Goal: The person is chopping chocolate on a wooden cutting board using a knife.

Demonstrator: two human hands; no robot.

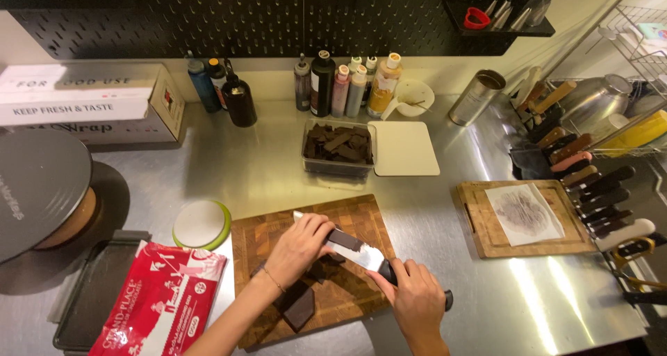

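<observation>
Dark chocolate slab (300,306) lies on the wooden cutting board (354,220), near its front-left part, with smaller broken pieces just beside it under the hands. Cutting board sits on the steel tabletop (264,168).

Right hand (417,300): fingers wrapped tight around the black handle of a large knife (358,250). Blade runs up and to the left across the board.

Left hand (300,245): palm and fingers pressed flat together on the spine of the blade, near the tip end. A chocolate piece rests on the blade between the hands.

Behind the board: clear container of chocolate pieces (338,147), its pale lid (403,147) just beside it on the right. Left of the board: round white-and-green scale (201,224), red bag (163,304) lying on a dark tray (83,293). Right: second wooden board (479,224) carrying a sheet of paper, well apart.
</observation>
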